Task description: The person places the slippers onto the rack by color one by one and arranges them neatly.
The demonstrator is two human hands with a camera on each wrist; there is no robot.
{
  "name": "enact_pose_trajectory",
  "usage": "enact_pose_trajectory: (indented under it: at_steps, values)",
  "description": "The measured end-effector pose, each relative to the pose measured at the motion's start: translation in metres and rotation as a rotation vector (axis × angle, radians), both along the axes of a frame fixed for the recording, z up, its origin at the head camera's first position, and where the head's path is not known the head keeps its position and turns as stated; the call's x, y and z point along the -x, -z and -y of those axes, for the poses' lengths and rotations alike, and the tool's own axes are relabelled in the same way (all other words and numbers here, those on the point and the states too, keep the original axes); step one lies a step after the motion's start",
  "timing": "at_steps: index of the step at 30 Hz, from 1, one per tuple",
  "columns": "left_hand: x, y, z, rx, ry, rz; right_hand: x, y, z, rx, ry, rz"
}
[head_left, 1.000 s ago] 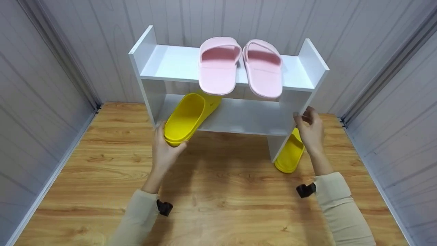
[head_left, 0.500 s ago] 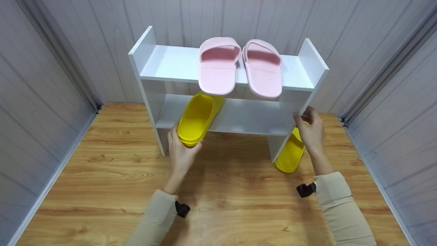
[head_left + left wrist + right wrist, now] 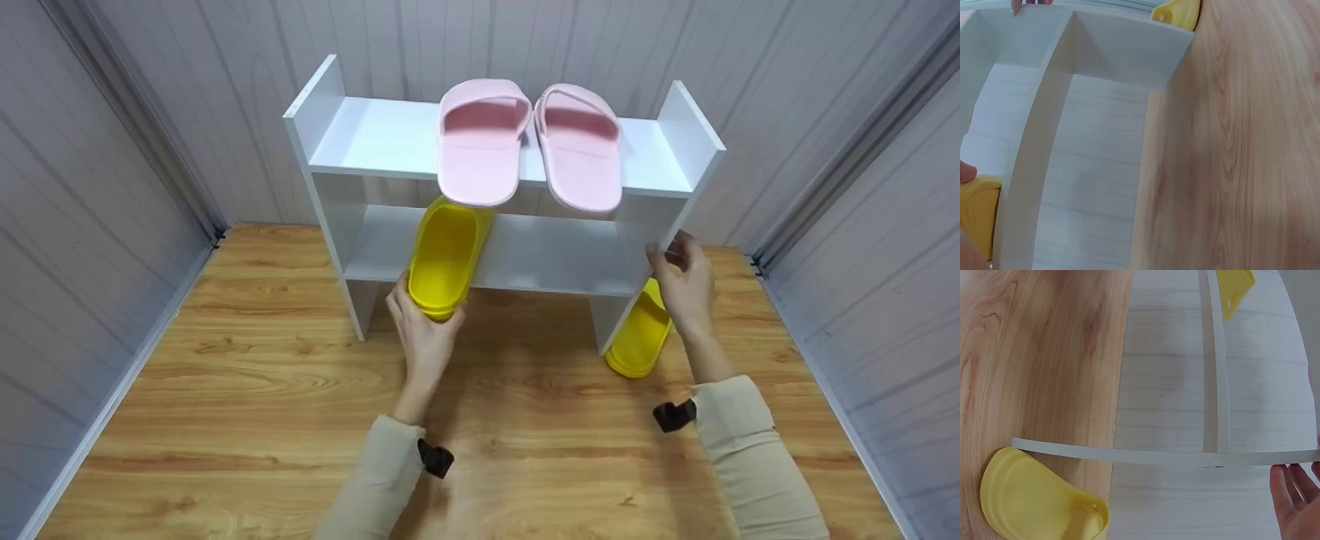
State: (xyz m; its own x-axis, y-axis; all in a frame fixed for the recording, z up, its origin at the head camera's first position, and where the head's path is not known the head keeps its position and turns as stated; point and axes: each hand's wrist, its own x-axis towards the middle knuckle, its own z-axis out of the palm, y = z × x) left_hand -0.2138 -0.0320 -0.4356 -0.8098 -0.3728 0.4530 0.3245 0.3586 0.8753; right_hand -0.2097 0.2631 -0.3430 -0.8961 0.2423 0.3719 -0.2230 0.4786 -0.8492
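My left hand (image 3: 426, 334) grips a yellow slipper (image 3: 444, 255) by its heel end, thumb on one side and fingers on the other. The slipper's toe reaches over the middle shelf (image 3: 555, 251) of a white shoe rack (image 3: 330, 217), partly hidden behind a pink slipper. With bent fingers, my right hand (image 3: 684, 289) pinches the front edge of the rack's right side panel (image 3: 1241, 458). Just below that hand, a second yellow slipper (image 3: 636, 337) lies on the floor, against the outside of the panel.
Two pink slippers (image 3: 480, 165) sit side by side on the rack's top shelf (image 3: 382, 139), heels overhanging its front edge. Wood-patterned floor (image 3: 510, 450) spreads before the rack. Pale panelled walls (image 3: 885, 300) stand behind and on both sides.
My left hand has carried the yellow slipper rightward along the middle shelf and turned it straighter, toe toward the back. The right hand stays on the side panel.
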Motion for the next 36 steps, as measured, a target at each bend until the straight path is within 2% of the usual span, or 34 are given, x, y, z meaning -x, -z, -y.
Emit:
enact_pose_trajectory:
  at_steps: [5,12,16,27,32,36]
  values:
    - [0.002,0.001,-0.009,-0.024,-0.029,-0.007,-0.002,-0.003,0.003,0.003,-0.006,0.001]
    - [0.002,0.002,-0.016,-0.037,-0.046,-0.028,0.017,0.017,-0.012,0.015,-0.019,-0.039]
    - [0.002,0.003,-0.017,-0.026,-0.059,-0.031,0.021,0.022,-0.016,0.006,-0.01,-0.034]
    - [0.001,0.006,-0.015,0.026,-0.063,0.008,0.0,-0.002,0.002,0.009,-0.012,-0.011]
    - [-0.004,0.008,-0.009,0.027,-0.042,0.005,0.011,0.012,-0.009,0.004,-0.001,-0.003]
    - [-0.006,-0.001,0.006,0.034,-0.024,-0.036,0.019,0.022,-0.016,-0.009,0.011,-0.021]
